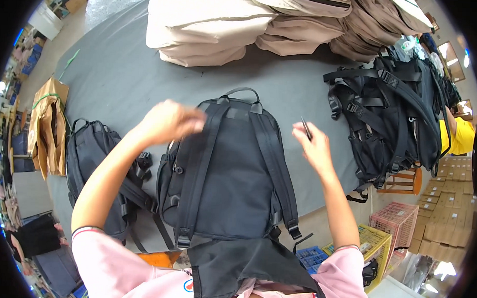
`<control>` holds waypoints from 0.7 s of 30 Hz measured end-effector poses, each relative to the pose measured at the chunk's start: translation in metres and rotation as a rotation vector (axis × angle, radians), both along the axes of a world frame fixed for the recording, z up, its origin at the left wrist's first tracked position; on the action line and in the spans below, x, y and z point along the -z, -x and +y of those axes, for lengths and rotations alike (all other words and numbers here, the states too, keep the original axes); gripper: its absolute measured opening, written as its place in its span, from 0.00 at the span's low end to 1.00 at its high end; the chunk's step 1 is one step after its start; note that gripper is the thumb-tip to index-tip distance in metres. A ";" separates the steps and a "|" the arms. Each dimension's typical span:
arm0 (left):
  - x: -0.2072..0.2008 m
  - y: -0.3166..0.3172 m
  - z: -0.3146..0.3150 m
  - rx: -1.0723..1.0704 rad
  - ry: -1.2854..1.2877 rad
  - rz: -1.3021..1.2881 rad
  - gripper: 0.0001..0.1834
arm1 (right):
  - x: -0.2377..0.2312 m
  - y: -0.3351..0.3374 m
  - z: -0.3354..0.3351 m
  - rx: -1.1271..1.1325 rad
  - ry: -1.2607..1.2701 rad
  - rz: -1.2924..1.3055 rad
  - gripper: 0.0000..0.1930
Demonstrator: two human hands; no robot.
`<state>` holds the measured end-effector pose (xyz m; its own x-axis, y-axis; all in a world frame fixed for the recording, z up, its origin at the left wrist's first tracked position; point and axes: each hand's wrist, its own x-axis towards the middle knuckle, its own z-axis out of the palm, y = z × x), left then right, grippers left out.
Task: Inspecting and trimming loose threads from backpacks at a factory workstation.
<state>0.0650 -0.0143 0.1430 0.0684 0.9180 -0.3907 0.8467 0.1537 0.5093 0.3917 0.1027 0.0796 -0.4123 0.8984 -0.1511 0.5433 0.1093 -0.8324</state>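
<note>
Nearest you, at the worktop's near edge, a black fabric backpack (pixel 227 169) lies back-panel up, its two padded shoulder straps running from the grab handle at the far end down to buckles hanging over the edge. Your left hand (pixel 171 120) hovers over the pack's upper left corner, fingers curled into a loose fist; whether anything sits inside the grip cannot be told. Your right hand (pixel 312 143) is just off the pack's upper right corner, thumb and fingers pinched on a thin dark stick-like tool (pixel 306 128) pointing away from you. Left of the pack, touching it, a second black backpack (pixel 98 170) lies at the worktop's near-left corner. Beyond that, at the left edge, a crumpled brown paper bag (pixel 49 124). The grey felt-covered worktop (pixel 125 77) stretches on. At the right edge, a heap of black strapped backpacks (pixel 392 117). Along the far edge, stacks of beige fabric bags (pixel 222 22).
</note>
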 end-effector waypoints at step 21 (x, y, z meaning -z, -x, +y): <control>0.132 0.027 0.130 -0.090 0.199 -1.253 0.20 | 0.065 0.132 0.048 -0.091 0.460 0.314 0.04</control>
<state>0.0382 0.1153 0.0115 0.4299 0.8718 -0.2348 -0.2135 0.3509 0.9118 0.2599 0.1507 0.0150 -0.5731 0.7277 -0.3768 0.2673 -0.2687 -0.9254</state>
